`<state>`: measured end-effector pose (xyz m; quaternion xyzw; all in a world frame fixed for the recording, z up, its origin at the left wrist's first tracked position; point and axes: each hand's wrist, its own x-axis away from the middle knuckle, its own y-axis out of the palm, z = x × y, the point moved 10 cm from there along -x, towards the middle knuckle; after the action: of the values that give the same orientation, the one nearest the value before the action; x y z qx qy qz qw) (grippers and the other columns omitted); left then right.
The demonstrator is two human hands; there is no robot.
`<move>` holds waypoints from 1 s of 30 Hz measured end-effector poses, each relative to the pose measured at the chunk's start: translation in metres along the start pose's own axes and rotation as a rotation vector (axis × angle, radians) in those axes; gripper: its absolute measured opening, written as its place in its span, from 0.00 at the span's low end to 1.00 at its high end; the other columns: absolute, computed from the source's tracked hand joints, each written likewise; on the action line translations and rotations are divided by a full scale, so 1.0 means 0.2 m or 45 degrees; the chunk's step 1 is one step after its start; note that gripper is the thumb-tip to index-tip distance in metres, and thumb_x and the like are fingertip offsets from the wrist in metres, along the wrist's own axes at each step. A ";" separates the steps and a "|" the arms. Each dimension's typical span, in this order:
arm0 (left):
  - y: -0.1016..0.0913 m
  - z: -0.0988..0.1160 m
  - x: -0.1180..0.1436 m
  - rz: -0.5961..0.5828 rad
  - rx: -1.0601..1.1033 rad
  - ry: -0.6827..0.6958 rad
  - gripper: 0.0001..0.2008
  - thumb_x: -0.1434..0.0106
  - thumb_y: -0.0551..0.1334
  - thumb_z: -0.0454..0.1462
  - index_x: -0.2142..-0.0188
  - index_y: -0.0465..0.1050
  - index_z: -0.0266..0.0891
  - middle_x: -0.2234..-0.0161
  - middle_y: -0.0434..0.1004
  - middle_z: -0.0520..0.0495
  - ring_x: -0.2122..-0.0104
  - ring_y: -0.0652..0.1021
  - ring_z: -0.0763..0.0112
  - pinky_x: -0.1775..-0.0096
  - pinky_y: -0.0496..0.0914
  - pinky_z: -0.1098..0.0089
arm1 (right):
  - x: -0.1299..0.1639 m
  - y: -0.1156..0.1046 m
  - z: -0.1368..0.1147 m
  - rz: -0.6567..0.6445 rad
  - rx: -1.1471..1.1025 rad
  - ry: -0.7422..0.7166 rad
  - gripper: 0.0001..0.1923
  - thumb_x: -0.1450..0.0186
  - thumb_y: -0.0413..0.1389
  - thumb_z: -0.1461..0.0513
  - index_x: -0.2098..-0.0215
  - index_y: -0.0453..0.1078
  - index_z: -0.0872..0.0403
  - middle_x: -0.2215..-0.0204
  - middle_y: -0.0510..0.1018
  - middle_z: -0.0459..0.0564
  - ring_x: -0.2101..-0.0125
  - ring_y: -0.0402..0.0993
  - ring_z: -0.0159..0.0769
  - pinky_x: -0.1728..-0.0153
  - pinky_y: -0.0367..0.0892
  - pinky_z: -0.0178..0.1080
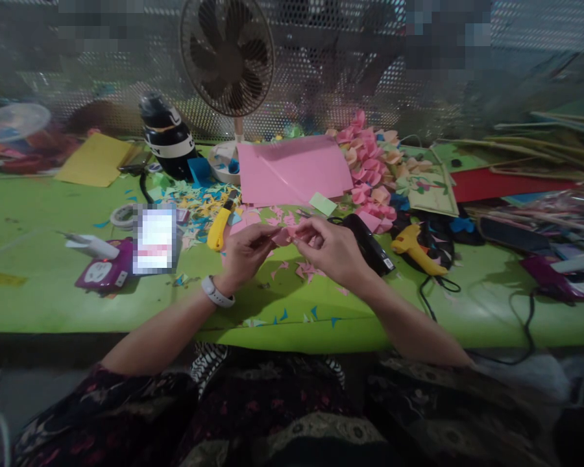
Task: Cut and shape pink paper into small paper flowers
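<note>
Between my two hands is a small piece of pink paper [285,236], its exact shape partly covered by the fingers. My left hand [250,251], with a pale band on the wrist, pinches its left side. On the other side, my right hand [331,248] grips it with thumb and fingers. Both hands hover just over the green table [253,305], where pink paper scraps [309,270] lie below. A yellow cutter knife [219,227] rests left of the hands. Behind them lie a pink paper sheet [292,170] and a small light-green paper piece [322,203].
A heap of pink paper flowers [367,159] sits at the back right. Nearer are a yellow glue gun [418,250] with a cord and a black case [368,243]. Leftward stand a lit phone [154,240], a purple power socket [104,267], a black bottle [170,139] and a fan [227,58].
</note>
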<state>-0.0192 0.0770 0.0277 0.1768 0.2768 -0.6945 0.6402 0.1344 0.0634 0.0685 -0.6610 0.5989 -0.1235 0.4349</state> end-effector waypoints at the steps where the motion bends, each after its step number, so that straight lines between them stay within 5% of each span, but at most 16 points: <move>1: 0.00 0.00 0.00 -0.001 -0.002 0.001 0.08 0.37 0.66 0.35 0.57 0.80 0.38 0.63 0.83 0.45 0.66 0.82 0.72 0.64 0.80 0.71 | 0.00 0.00 0.00 -0.005 0.003 0.008 0.07 0.36 0.59 0.60 0.60 0.74 0.53 0.69 0.82 0.49 0.72 0.77 0.34 0.70 0.67 0.37; 19: 0.01 0.08 -0.01 -0.035 -0.098 0.162 0.08 0.37 0.66 0.33 0.58 0.80 0.40 0.64 0.84 0.46 0.65 0.82 0.72 0.63 0.78 0.70 | 0.00 -0.01 -0.01 0.015 0.154 0.000 0.06 0.35 0.59 0.60 0.60 0.71 0.53 0.73 0.80 0.46 0.74 0.75 0.33 0.72 0.63 0.36; 24: 0.01 0.04 -0.01 -0.056 -0.086 0.081 0.08 0.38 0.67 0.35 0.58 0.81 0.40 0.64 0.84 0.45 0.65 0.82 0.71 0.63 0.79 0.70 | 0.01 0.00 -0.01 0.031 0.237 -0.032 0.05 0.35 0.59 0.60 0.61 0.72 0.52 0.73 0.81 0.46 0.73 0.75 0.34 0.72 0.62 0.36; 30: -0.01 -0.11 -0.02 0.016 0.178 -0.243 0.09 0.40 0.68 0.39 0.62 0.81 0.36 0.68 0.83 0.46 0.71 0.83 0.71 0.67 0.81 0.71 | -0.02 -0.06 0.04 0.026 -0.037 -0.014 0.09 0.36 0.61 0.57 0.61 0.73 0.52 0.72 0.80 0.47 0.74 0.72 0.32 0.72 0.66 0.36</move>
<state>-0.0226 0.0942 0.0123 0.1556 0.1644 -0.7218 0.6540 0.1464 0.0691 0.0747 -0.6618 0.6050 -0.1066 0.4297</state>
